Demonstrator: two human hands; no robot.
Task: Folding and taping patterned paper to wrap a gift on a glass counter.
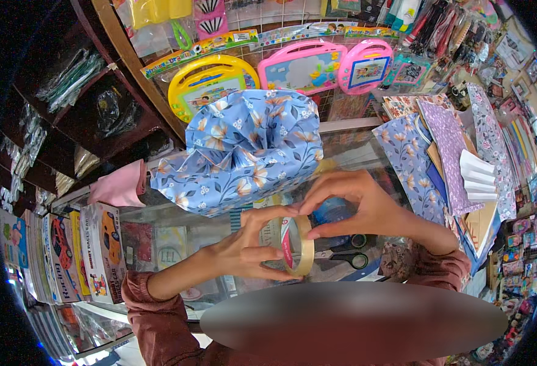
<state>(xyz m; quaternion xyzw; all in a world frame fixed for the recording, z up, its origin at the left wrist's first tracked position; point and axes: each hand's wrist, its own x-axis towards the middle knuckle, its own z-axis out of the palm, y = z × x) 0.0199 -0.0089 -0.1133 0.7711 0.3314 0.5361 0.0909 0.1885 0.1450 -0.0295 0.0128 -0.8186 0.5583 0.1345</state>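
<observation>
My left hand (245,247) grips a roll of clear adhesive tape (306,247) upright, its fingers and thumb around the rim and core. The core bears red and white print. At the roll's upper and right side, my right hand (351,206) touches it with curled index finger and thumb. Whether a tape end is lifted is too small to tell. Just beyond the hands stands a bundle wrapped in blue floral paper (250,160), with pleated, gathered paper on top. Scissors with black and green handles (357,261) lie on the glass counter (204,270) beneath the right hand.
Folded floral papers and paper bags (406,155) with a white pleated piece (478,176) are heaped at right. Boxed toy cars (101,251) stand at left, near pink cloth-like material (119,183). Behind hang drawing boards (305,66); dark shelves (90,105) rise at back left.
</observation>
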